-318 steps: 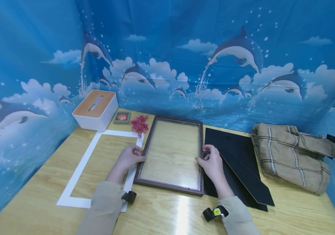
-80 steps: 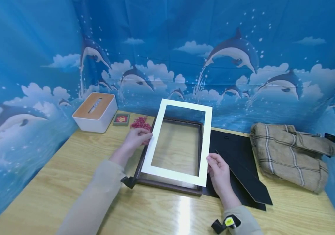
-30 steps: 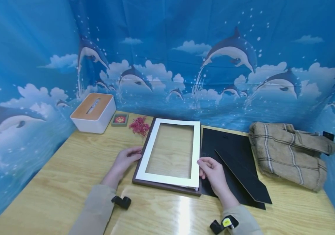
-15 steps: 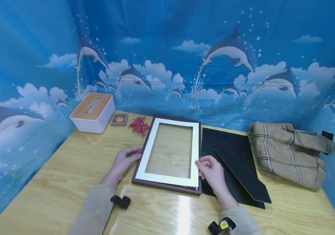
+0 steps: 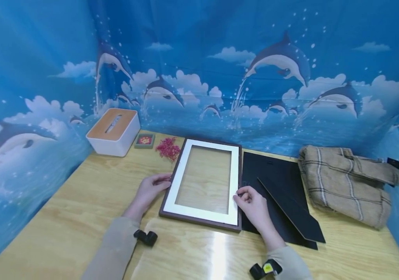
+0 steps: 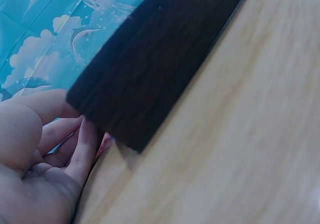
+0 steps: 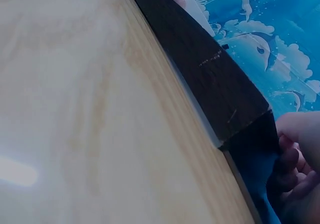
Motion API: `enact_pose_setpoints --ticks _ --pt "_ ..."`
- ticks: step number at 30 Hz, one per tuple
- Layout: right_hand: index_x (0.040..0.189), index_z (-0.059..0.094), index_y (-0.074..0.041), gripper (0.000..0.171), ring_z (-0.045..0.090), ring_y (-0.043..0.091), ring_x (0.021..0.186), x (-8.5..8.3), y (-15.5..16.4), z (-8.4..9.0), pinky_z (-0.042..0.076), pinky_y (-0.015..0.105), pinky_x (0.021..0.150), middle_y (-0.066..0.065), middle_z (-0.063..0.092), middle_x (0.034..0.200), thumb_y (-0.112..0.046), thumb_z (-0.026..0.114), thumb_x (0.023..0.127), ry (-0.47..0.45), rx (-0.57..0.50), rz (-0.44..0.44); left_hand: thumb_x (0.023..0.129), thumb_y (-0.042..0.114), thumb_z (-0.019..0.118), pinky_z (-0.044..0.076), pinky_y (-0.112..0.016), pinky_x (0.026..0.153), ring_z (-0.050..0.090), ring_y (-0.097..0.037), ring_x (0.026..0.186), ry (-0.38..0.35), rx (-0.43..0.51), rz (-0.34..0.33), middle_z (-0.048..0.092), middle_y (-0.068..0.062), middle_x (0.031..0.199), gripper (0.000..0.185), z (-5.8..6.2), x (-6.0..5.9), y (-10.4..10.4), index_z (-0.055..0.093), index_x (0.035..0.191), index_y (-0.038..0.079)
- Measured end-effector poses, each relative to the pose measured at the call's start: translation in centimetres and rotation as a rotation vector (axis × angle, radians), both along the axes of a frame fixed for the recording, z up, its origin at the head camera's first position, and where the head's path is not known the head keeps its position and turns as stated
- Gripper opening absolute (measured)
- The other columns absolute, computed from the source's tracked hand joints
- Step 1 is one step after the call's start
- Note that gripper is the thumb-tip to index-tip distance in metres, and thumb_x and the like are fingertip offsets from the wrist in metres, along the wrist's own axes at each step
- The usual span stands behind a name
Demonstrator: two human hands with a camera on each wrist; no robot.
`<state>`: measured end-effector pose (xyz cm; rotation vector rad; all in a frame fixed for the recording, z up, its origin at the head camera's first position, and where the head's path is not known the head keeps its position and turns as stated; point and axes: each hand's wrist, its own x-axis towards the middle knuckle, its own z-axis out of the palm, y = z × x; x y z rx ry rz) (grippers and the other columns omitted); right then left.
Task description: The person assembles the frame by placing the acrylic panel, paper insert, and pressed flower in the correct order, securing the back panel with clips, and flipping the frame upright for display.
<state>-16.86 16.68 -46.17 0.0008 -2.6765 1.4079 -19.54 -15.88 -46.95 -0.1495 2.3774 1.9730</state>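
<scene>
A dark brown picture frame (image 5: 199,223) lies flat on the table. Inside its rim sits a white mat (image 5: 201,212), level with the edges. The glass is hard to make out. My left hand (image 5: 147,192) touches the frame's left side with thumb and fingers, and in the left wrist view those fingers (image 6: 82,149) meet the dark frame's corner. With my right hand (image 5: 253,204) I grip the right edge, thumb over the mat's border and the other fingers curled at the outer side. The right wrist view partly hides that contact behind the frame (image 7: 200,68).
A black backing board (image 5: 272,167) with a folded-out stand (image 5: 290,210) lies right of the frame. Further right is a folded plaid cloth (image 5: 346,186). Back left stand a tissue box (image 5: 115,132), a small green box (image 5: 145,140) and pink dried flowers (image 5: 168,149).
The white mat has come from the left of the table onto the frame. Over the last second, its lower right part has dropped into line with the rim; both hands stay nearly in place.
</scene>
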Motion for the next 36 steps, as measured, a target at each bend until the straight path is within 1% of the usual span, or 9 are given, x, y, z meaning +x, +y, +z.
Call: enact_pose_setpoints --ticks 5,10,17,26,32,36 --pt "0.09 0.062 -0.011 0.017 0.048 0.011 0.054 0.03 -0.03 0.11 0.037 0.02 0.046 0.0 0.052 0.063 -0.018 0.07 0.077 -0.022 0.001 0.014 0.078 0.01 0.068 0.045 -0.031 0.091 0.057 -0.021 0.101 0.002 -0.006 0.001 0.062 -0.012 0.11 0.038 0.06 -0.08 0.0 0.06 0.115 0.005" --pt "0.09 0.062 -0.011 0.016 0.047 0.012 0.054 0.06 -0.01 0.24 0.036 0.02 0.046 0.001 0.052 0.062 -0.016 0.07 0.077 -0.016 0.0 0.027 0.078 0.012 0.068 0.046 -0.03 0.09 0.058 -0.02 0.101 0.004 -0.007 0.002 0.062 -0.011 0.11 0.038 0.11 -0.12 0.02 0.06 0.115 0.005" --pt "0.092 0.061 -0.011 0.018 0.047 0.012 0.054 0.07 0.04 0.05 0.036 0.02 0.046 0.001 0.052 0.063 -0.016 0.07 0.077 -0.035 -0.005 0.044 0.078 0.012 0.068 0.046 -0.031 0.09 0.057 -0.021 0.101 0.001 -0.006 0.004 0.062 -0.011 0.11 0.038 -0.12 -0.12 -0.08 0.06 0.115 0.005" --pt "0.09 0.061 -0.012 0.017 0.047 0.012 0.054 0.08 0.09 0.04 0.036 0.02 0.045 0.001 0.051 0.064 -0.017 0.07 0.077 -0.034 0.002 0.037 0.078 0.011 0.068 0.047 -0.03 0.089 0.057 -0.021 0.101 -0.009 0.001 0.004 0.062 -0.012 0.111 0.038 -0.31 -0.2 0.03 0.06 0.115 0.005" --pt "0.09 0.062 -0.012 0.016 0.047 0.012 0.054 0.13 0.17 0.03 0.036 0.021 0.045 0.001 0.051 0.063 -0.017 0.07 0.077 -0.036 0.006 0.045 0.078 0.011 0.068 0.046 -0.03 0.09 0.057 -0.02 0.101 -0.017 -0.016 0.007 0.062 -0.011 0.11 0.038 -0.34 -0.23 0.08 0.06 0.115 0.007" --pt "0.09 0.062 -0.013 0.015 0.047 0.011 0.055 -0.04 0.13 0.01 0.037 0.021 0.046 0.0 0.051 0.062 -0.017 0.07 0.078 -0.014 0.021 0.05 0.078 0.013 0.068 0.046 -0.03 0.09 0.057 -0.02 0.101 -0.004 -0.029 0.004 0.062 -0.011 0.111 0.039 -0.34 -0.2 -0.04 0.06 0.115 0.006"
